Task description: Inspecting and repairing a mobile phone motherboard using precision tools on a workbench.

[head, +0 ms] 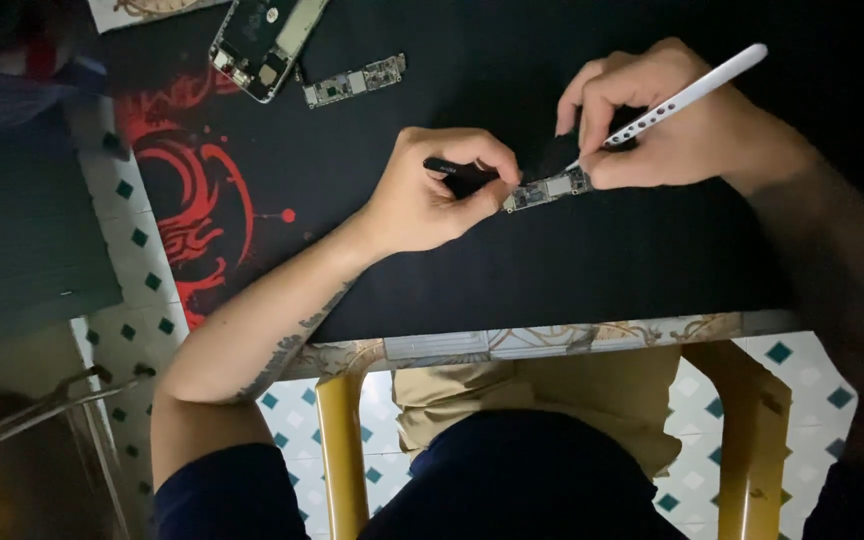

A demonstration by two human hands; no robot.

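A black mat (512, 270) with a red swirling design (187, 200) at nine o'clock covers the tabletop (552, 340). At eleven o'clock lies an opened phone body (262, 40), a spare circuit board (354, 82) just beside it. Below, yellow table legs (342, 450) stand on a white floor with teal diamonds (812, 380).

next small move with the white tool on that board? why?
Probably ease the white tool tip along the small circuit board edge. The right hand already has the tip at the board, and the left hand pins the board's other end on the black mat while holding a dark tool.
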